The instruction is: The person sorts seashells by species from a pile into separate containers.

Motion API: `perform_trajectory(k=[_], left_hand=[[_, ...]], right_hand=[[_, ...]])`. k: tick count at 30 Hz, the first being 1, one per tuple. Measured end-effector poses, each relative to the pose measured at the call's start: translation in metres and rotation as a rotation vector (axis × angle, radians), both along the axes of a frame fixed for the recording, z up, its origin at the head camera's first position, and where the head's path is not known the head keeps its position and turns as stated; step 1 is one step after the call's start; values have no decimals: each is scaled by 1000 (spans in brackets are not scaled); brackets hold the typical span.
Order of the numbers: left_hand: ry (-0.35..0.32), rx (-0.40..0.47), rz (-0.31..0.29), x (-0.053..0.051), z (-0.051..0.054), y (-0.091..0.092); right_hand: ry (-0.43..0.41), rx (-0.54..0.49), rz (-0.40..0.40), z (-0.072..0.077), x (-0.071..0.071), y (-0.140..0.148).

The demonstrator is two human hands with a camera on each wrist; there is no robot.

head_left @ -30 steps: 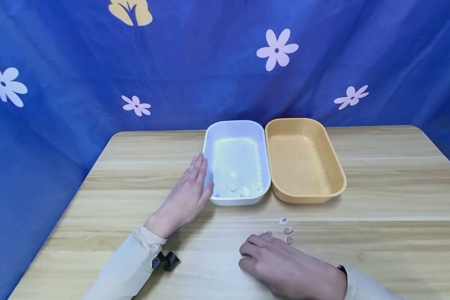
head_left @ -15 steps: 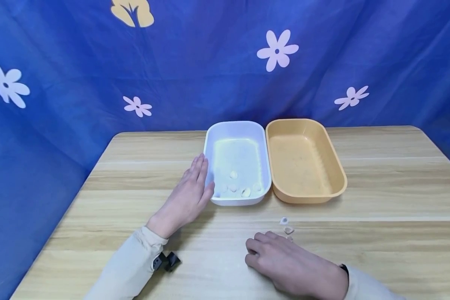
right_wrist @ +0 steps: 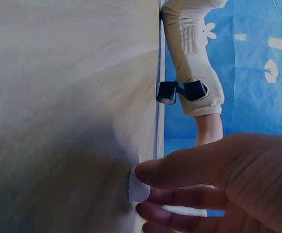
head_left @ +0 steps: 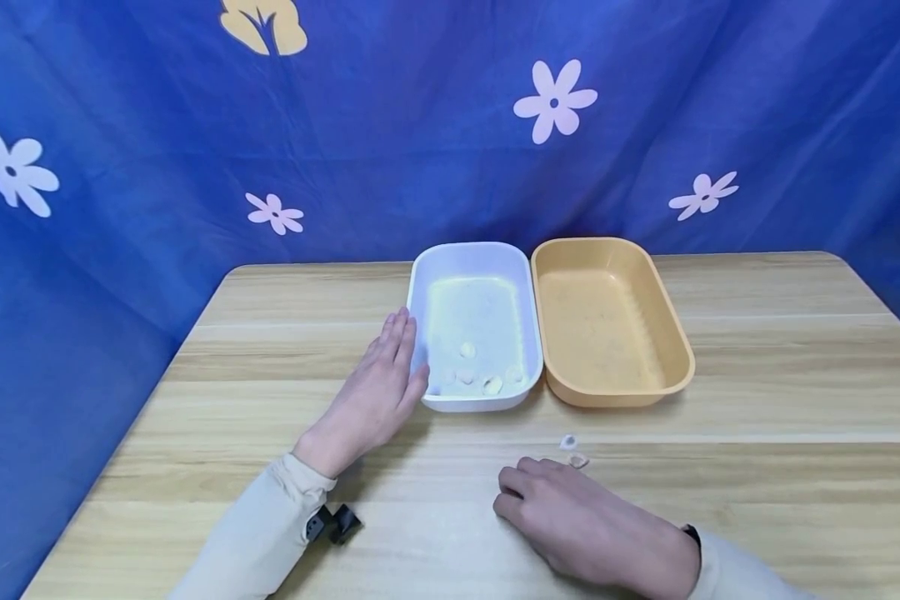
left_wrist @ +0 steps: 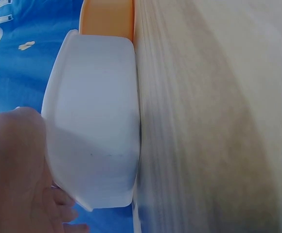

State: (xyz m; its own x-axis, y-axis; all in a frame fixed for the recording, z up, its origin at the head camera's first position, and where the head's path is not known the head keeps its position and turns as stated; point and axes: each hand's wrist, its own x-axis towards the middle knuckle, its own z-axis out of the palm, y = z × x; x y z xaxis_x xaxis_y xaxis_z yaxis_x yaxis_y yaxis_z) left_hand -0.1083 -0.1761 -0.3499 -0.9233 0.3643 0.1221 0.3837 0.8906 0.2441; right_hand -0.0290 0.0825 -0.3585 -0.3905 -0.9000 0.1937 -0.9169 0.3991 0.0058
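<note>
In the head view the right hand (head_left: 588, 521) is low over the table with curled fingers. The right wrist view shows its thumb and fingers pinching a small pale shell (right_wrist: 139, 188) at the tabletop. Just beyond that hand lie two small shells, a whitish one (head_left: 567, 442) and a brownish one (head_left: 578, 460). The left hand (head_left: 367, 400), fingers straight and together, rests against the left side of the white tray (head_left: 476, 403). Several pale shells (head_left: 492, 385) lie in the tray's near part.
An orange tray (head_left: 618, 398) stands against the white tray's right side, on the wooden table (head_left: 195, 450). A blue cloth with flowers (head_left: 420, 125) hangs behind. A small black device (head_left: 333, 525) is strapped at the left wrist.
The right hand has shifted slightly right, and its fingers now cover the spot where the nearer shells lay. The left hand stays against the white tray.
</note>
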Motion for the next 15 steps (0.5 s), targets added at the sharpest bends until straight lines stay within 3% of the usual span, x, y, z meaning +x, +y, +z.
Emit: perform_trajectory(k=[6, 15], left_hand=[[-10, -7, 8, 0, 0, 1], [-9, -2, 9, -1, -2, 1]], right_hand=[[-125, -2, -85, 0, -1, 1], [-211, -31, -94, 0, -2, 2]])
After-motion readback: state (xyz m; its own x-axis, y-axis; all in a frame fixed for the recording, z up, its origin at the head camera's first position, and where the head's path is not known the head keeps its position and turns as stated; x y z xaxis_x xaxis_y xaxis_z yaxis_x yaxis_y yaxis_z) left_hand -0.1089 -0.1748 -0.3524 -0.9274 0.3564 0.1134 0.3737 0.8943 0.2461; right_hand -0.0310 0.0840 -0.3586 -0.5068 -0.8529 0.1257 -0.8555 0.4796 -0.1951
